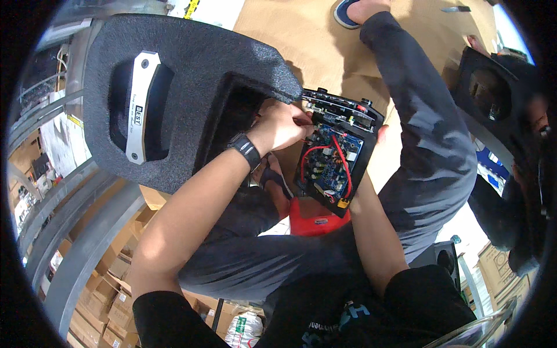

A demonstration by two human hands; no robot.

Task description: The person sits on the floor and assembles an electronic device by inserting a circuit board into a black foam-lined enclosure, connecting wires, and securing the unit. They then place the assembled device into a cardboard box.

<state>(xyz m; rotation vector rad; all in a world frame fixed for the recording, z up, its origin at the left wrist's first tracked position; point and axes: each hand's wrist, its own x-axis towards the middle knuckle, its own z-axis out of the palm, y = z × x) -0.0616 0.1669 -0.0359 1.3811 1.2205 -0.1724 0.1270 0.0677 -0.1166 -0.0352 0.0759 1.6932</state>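
Observation:
My right hand [381, 138] grips the right edge of an amplifier panel [333, 156], which is tilted up above my lap. Blue circuit boards, red wires and small components cover its face. At the panel's upper left edge my left hand [279, 127] is closed, fingertips pinched together near the board; whatever they pinch is too small to make out. A watch is on that wrist. To the left lies a big black textured speaker cabinet [185, 75] with a silver handle [143, 110]. My left hand is beside its dark rectangular opening, whose inside is hidden in shadow.
Below the panel sits a red plastic object [313, 223]. Metal rails [96, 232] and stacked cartons [104, 296] run along the left. At the right are another black cabinet [484, 93] and part of a person. A knife [456, 9] lies on the brown floor sheet [301, 35].

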